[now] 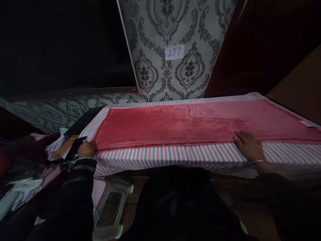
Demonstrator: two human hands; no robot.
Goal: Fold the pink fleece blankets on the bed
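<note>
A folded red plush blanket (160,125) lies spread lengthwise over a grey, pink and white striped cloth (173,153). At the blanket's near left corner, my left hand (86,149) is closed, with its fingertips at the corner's edge. A dark flat object (75,148) shows just left of that hand; whether it touches the hand I cannot tell. My right hand (248,146) rests flat on the blanket's near edge toward the right, fingers stretched out, with a thin bangle on the wrist. Faint creases run across the blanket's middle.
A white plastic stool (120,201) stands below on the left. Piled clothes and fabrics (25,187) fill the far left, beside a brown board (64,148). A large dark screen (67,47) and patterned wall with a paper reading 277 (174,52) are behind.
</note>
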